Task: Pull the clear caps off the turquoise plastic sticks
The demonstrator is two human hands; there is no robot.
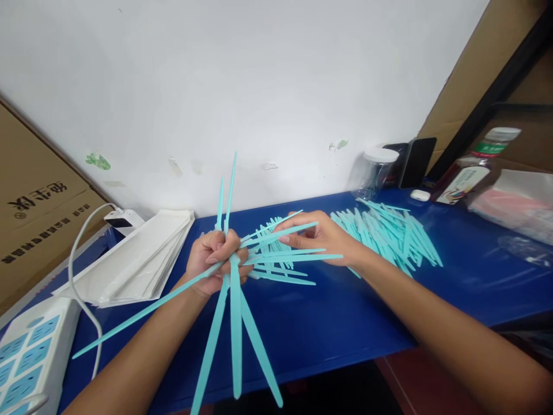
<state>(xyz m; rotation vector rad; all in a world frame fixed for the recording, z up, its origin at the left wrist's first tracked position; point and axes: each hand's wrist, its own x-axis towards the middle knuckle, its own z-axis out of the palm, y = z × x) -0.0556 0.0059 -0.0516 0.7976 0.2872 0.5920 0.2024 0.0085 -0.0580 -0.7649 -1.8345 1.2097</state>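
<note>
My left hand (215,257) is closed around a fanned bunch of long turquoise plastic strips (235,323), which stick out above and below the fist. My right hand (322,236) reaches toward it and pinches a few more turquoise strips (288,253) that point left at the bunch. A small loose heap of the same strips (270,266) lies on the blue table (345,317) between the hands. A larger pile of strips (389,233) lies just behind and right of my right wrist.
A stack of white flat bags (138,259) lies at the left, next to a white power strip (30,351) with a cable and a charger (123,219). Cardboard boxes (34,219) stand left. A clear jar (374,170), phones (417,161), an earbud case (420,195) and bottles (464,176) sit back right.
</note>
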